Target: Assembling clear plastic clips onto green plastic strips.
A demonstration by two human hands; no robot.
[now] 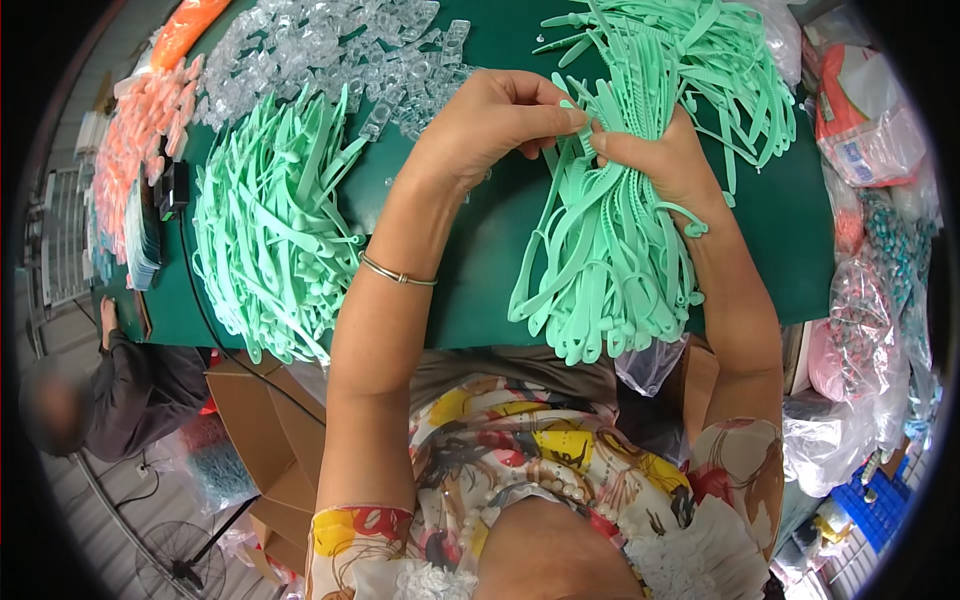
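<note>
A thick bundle of mint-green plastic straps (612, 265), ribbed along part of their length and with rounded ends, is gathered in my right hand (672, 160). That hand is closed around its middle, thumb across the front; the lower ends fan out over the table's near edge. At the bundle's left side, my left hand (492, 122) pinches the end of one green strap between thumb and forefinger. Its other fingers curl behind. A loose heap of similar straps (270, 235) lies left of my left forearm, and more straps (735, 75) are spread beyond my right hand.
Small clear plastic pieces (310, 50) cover the far left of the green table (470, 285). Orange pieces (150, 130) and a black device with a cable (172, 190) sit at the left edge. Another person (140, 385) is at lower left; plastic bags (860, 320) stand at right.
</note>
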